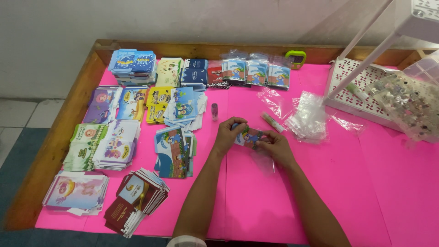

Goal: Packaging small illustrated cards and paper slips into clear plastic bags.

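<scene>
Pink table (283, 206): both hands' fingers pinch small card box (247, 136); card stacks (173, 153) left, bags (307, 116) right.

small cartoon card (247, 136) | blue, colourful print (partly hidden) | lying flat; held just above pink table (256, 201)

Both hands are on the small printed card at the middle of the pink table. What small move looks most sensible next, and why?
Probably slide the card into the clear sleeve lying flat just below it. The left hand and right hand pinch the card's two ends above the table, and finished bagged cards stand in a row at the far edge.
</scene>
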